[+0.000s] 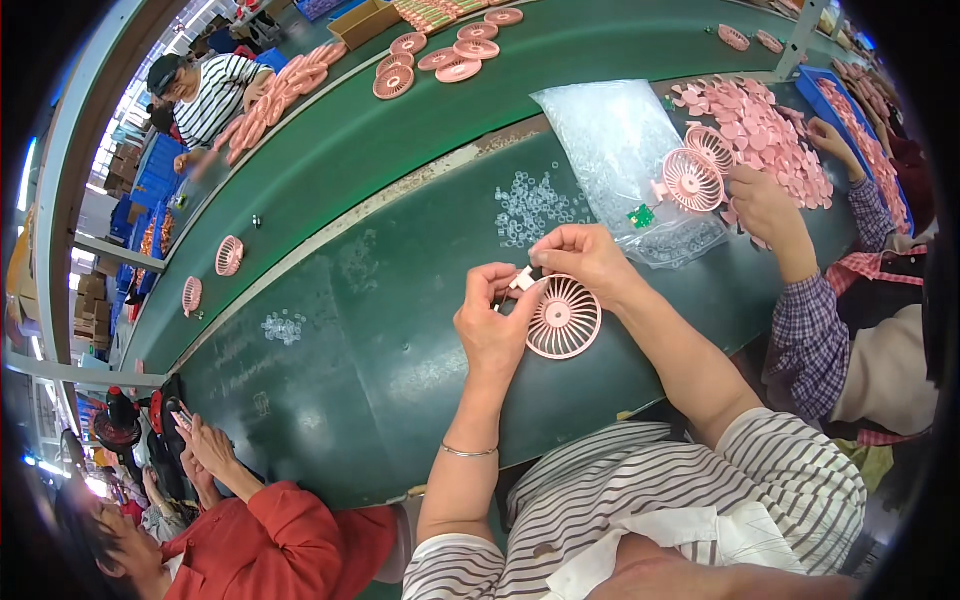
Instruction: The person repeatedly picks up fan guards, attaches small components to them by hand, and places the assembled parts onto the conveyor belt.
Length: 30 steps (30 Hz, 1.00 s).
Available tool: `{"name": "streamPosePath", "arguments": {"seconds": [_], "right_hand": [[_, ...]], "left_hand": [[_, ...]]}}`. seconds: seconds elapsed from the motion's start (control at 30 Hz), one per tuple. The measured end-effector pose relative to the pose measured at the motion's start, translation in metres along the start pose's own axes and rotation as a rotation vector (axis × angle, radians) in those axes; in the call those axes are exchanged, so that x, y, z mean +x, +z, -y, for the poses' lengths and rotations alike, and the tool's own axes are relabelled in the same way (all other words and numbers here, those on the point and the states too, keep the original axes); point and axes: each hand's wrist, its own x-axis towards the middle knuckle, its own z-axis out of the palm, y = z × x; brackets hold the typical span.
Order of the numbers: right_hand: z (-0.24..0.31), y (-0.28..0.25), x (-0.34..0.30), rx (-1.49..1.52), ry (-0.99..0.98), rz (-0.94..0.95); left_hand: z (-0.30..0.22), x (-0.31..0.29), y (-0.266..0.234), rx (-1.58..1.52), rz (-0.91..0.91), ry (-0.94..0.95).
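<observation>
Over the green work table I hold a pink round fan housing [572,336] with a slatted grille. The fingers of my left hand [490,325] are closed around its short pale neck [522,279]. My right hand [585,262] pinches at that same neck from the other side. Whatever lies between its fingertips is too small to make out. Just beyond my hands, small clear plastic rings [535,208] lie in a loose pile. A transparent plastic bag [620,140] with more clear pieces rests farther right, with a small green circuit board [641,215] on it.
A co-worker's hand [770,205] on the right is by more pink fan housings [693,180] and a heap of pink blades [760,130]. Beyond the table, a green conveyor belt [330,190] carries pink grilles [229,256]. At left sits a person in red [280,540]; another small ring pile [284,327] lies nearby.
</observation>
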Motion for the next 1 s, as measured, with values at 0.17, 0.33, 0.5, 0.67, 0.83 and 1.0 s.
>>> {"name": "streamPosePath", "arguments": {"seconds": [0.17, 0.33, 0.5, 0.67, 0.83, 1.0], "right_hand": [[0.001, 0.007, -0.009, 0.022, -0.017, 0.015], [0.000, 0.004, -0.010, -0.029, -0.015, 0.052], [0.000, 0.009, -0.011, -0.124, -0.057, 0.035], [-0.004, 0.023, -0.022, -0.746, -0.714, -0.003], [0.005, 0.033, -0.035, -1.009, -0.948, 0.103], [-0.008, 0.027, -0.033, -0.382, -0.585, -0.071]], "left_hand": [[-0.003, -0.005, -0.002, 0.029, -0.009, -0.003], [-0.002, -0.007, -0.001, 0.058, -0.011, 0.047], [0.001, -0.007, -0.002, 0.051, -0.031, 0.040], [0.004, -0.006, -0.005, 0.084, -0.081, 0.051], [0.010, -0.010, -0.013, 0.055, -0.109, 0.158], [0.005, -0.016, -0.014, 0.079, -0.058, 0.202]]}}
